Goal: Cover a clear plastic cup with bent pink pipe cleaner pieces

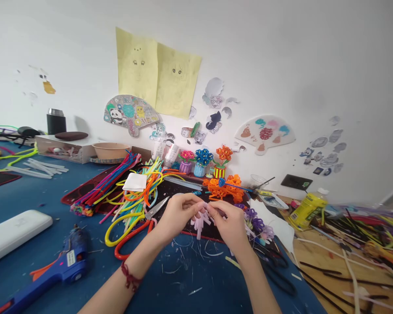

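Observation:
In the middle of the head view, my left hand (182,214) and my right hand (228,221) meet fingertip to fingertip. Both are closed in a pinch on a pale pink pipe cleaner piece (201,226), whose short strands hang below my fingers. Its upper part is mostly hidden by them. Scissors (156,208) with yellow and red handles lie beside my left wrist. Purple pipe cleaner flowers (258,224) rest just right of my right hand. Behind my hands sits a heap of orange pipe cleaner loops (227,188).
A blue glue gun (70,261) and a white case (19,233) lie at left. Bundled pipe cleaners (109,183) are left of centre. Small potted pipe cleaner flowers (203,162) stand by the wall. A yellow bottle (309,209) and black scissors handles (277,272) are at right.

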Tool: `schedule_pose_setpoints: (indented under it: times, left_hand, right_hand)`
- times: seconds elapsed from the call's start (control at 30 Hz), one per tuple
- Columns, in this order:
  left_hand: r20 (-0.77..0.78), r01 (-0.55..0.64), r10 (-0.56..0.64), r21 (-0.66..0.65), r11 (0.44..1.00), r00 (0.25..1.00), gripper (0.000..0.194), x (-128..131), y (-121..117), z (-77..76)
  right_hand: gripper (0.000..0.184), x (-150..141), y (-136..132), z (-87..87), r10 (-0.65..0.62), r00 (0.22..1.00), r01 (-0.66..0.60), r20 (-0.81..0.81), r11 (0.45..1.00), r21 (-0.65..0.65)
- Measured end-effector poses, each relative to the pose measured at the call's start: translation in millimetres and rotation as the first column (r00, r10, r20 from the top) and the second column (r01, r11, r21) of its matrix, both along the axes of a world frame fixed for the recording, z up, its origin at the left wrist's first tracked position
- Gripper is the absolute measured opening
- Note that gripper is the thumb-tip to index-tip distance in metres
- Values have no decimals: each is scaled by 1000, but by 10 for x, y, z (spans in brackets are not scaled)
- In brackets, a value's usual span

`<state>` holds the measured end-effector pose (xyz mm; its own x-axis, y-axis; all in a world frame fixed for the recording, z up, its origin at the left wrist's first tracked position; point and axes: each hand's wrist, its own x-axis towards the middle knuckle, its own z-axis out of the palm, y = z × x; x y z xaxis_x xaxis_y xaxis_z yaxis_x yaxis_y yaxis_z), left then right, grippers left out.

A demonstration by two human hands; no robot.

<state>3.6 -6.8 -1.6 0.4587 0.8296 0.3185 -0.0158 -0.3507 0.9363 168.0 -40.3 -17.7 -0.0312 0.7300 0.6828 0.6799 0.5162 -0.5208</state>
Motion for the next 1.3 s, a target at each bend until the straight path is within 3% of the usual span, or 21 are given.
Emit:
schedule_pose_setpoints:
  times: [0.1, 0.23, 0.63, 0.8, 0.9, 1.0, 1.17, 1.3]
  left_hand:
    - [163, 122, -98, -148, 981, 982, 25, -11, -14, 9]
    - [207, 131, -88, -204, 970, 974, 27, -3, -20, -25]
    - [96, -2, 7, -57, 998, 995, 22, 6, -7, -22]
    - [-45, -160, 165, 107, 981, 985, 18, 2, -18, -31]
    - [-94, -248, 266, 174, 953, 959, 17, -9, -15, -39]
    - [-58, -288, 299, 147, 946, 952, 16, -16, 9, -46]
    - [31, -274, 273, 17, 962, 961, 26, -8, 57, -61]
    - [-30, -195, 196, 25, 980, 980, 25, 15, 60, -84]
  right_hand:
    - [26, 15, -19, 23, 42, 997, -45, -61, 998, -49]
    - [26, 5, -34, 36, 63, 995, -68, -74, 996, -56]
    - [31, -71, -31, 17, 38, 998, -40, -49, 998, -38]
    - [32, -97, -33, 19, 42, 999, -45, -32, 996, -79]
    - [33, -85, -33, 24, 132, 988, -147, -83, 967, -208]
    - [35, -56, -15, 14, 188, 970, -228, -152, 918, -325]
    - [40, -17, 59, -58, 183, 932, -307, -313, 858, -412]
    - [43, -27, 77, -84, 187, 896, -369, -402, 818, -442]
